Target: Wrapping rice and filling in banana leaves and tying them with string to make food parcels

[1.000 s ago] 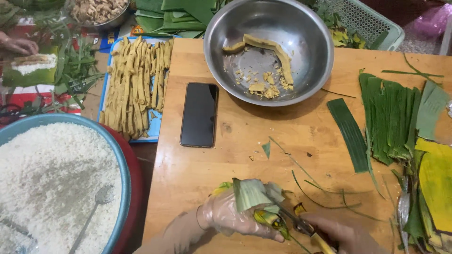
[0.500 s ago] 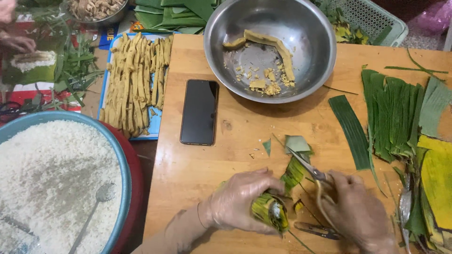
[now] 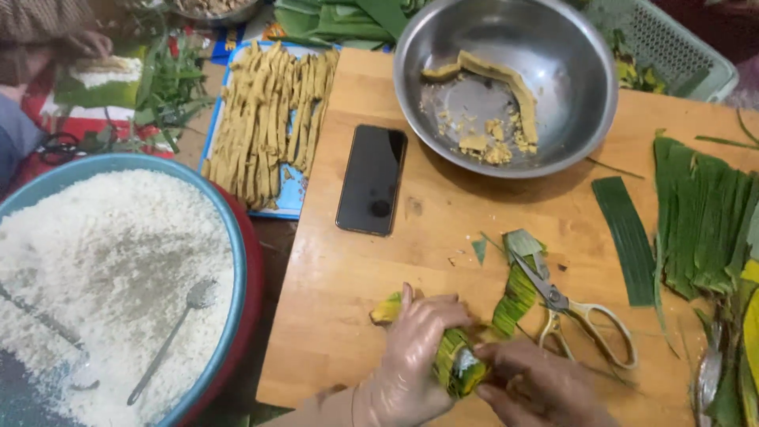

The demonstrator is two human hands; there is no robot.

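Wooden bench [image 3: 371, 316] crowded with wrapping work: at six o'clock my left hand [image 3: 415, 348] and right hand [image 3: 538, 387] close their fingers around a small leaf-wrapped parcel [image 3: 457, 365], both clenched on it. Scissors [image 3: 569, 312] lie released at four o'clock, touching a trimmed leaf strip [image 3: 515, 292]. I judge the folded leaf could spring open and spill its filling if either grip eases; the right hand could also brush the scissor blades just beside it. A dark phone [image 3: 371, 180] sits at twelve o'clock, near a steel bowl [image 3: 585, 87] of crumbs.
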